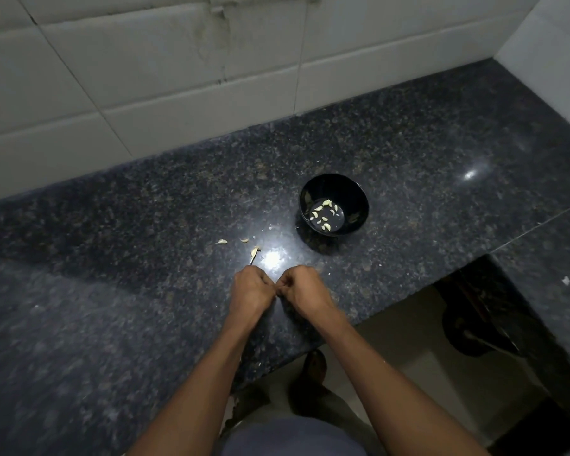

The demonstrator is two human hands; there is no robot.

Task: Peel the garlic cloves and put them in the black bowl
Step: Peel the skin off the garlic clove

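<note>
Garlic is the work here: nearest to me my left hand [251, 287] and right hand [301, 286] are curled together, fingertips meeting over the counter [112, 291], and I judge they pinch one clove, though it is hidden. I should peel with small nail pulls, not squeeze, so it does not slip. Farther lie loose skins [254, 253], and beyond them the black bowl [359, 192] with peeled cloves [324, 213] inside.

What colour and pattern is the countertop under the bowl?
Dark grey-black speckled stone countertop, polished, seen in the head view.
</note>
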